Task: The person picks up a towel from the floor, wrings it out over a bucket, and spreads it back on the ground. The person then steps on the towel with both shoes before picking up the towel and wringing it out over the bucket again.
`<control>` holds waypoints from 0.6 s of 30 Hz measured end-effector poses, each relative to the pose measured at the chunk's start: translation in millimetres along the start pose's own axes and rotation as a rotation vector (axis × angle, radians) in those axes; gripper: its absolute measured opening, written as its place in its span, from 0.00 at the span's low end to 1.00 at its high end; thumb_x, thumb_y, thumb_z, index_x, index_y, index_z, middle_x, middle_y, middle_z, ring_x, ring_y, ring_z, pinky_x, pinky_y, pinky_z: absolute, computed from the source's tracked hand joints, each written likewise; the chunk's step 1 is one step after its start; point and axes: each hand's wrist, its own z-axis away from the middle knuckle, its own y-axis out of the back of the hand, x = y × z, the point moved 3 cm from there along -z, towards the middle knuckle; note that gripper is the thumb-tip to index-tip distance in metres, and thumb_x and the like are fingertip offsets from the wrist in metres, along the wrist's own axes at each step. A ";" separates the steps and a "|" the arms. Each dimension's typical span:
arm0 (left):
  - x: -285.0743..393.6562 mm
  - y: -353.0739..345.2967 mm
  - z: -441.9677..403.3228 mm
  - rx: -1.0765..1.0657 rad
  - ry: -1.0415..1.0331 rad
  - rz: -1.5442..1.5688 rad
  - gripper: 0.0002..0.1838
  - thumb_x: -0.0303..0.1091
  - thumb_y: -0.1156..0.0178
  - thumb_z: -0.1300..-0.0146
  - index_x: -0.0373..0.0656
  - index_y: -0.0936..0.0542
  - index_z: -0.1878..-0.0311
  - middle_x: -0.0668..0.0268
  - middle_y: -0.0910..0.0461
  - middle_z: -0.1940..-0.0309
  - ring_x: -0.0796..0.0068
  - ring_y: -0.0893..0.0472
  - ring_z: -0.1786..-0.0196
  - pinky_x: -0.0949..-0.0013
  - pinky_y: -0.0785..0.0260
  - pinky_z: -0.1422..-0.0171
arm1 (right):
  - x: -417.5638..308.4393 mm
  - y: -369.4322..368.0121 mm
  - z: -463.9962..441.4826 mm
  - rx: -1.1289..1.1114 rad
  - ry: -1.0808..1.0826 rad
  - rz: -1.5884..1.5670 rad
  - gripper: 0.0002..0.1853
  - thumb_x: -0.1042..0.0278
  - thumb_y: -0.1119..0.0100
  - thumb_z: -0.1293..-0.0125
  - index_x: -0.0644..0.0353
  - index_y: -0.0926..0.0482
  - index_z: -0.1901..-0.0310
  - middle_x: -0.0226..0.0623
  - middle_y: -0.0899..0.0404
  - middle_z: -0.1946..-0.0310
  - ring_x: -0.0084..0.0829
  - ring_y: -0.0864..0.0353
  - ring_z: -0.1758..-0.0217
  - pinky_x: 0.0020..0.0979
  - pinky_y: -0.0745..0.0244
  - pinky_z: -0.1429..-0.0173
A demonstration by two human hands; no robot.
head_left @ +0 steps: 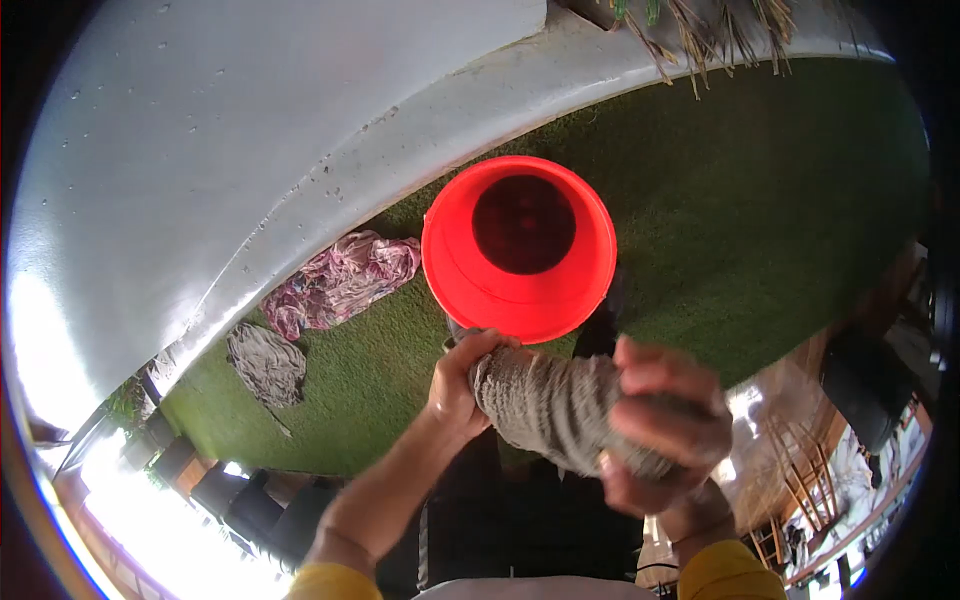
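A grey-brown cloth [545,400], twisted into a thick roll, stretches between my two hands in front of my body. My left hand [462,385] is wrapped round its left end, close under the bucket's rim. Round the right end my right hand [672,425] is closed, its fingers smeared by motion. Just beyond the cloth a red bucket [450,265] stands on green turf, with dark liquid [524,225] at its bottom. The near side of the bucket's rim is close to my left hand.
A crumpled pink and white patterned cloth [345,280] lies left of the bucket, and a grey cloth [267,365] lies nearer. A pale curved wall or ledge [300,190] borders the green turf [740,200]. Dry plant stems [700,45] hang at the top.
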 end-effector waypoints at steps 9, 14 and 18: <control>27.0 -38.5 -50.1 -0.153 0.345 -0.588 0.03 0.24 0.45 0.42 0.36 0.23 0.70 0.64 0.24 0.75 0.76 0.24 0.72 0.70 0.29 0.65 | -19.8 -50.8 -7.9 -0.299 0.333 0.219 0.11 0.66 0.37 0.54 0.57 0.21 0.68 0.34 0.26 0.63 0.37 0.22 0.60 0.36 0.18 0.55; 15.0 -17.6 -109.1 -0.036 0.221 -1.021 0.04 0.25 0.41 0.46 0.38 0.20 0.75 0.68 0.24 0.79 0.79 0.25 0.73 0.72 0.32 0.68 | 31.0 -79.1 -1.4 -0.288 0.214 0.231 0.13 0.64 0.35 0.62 0.57 0.24 0.72 0.33 0.27 0.65 0.33 0.26 0.67 0.33 0.24 0.65; 6.3 2.9 -158.9 -0.068 0.178 -1.244 0.01 0.26 0.38 0.49 0.40 0.19 0.74 0.69 0.23 0.79 0.80 0.26 0.74 0.71 0.33 0.69 | 68.6 -100.0 5.0 -0.273 0.165 0.260 0.14 0.64 0.34 0.63 0.58 0.24 0.73 0.34 0.27 0.66 0.34 0.27 0.69 0.33 0.24 0.63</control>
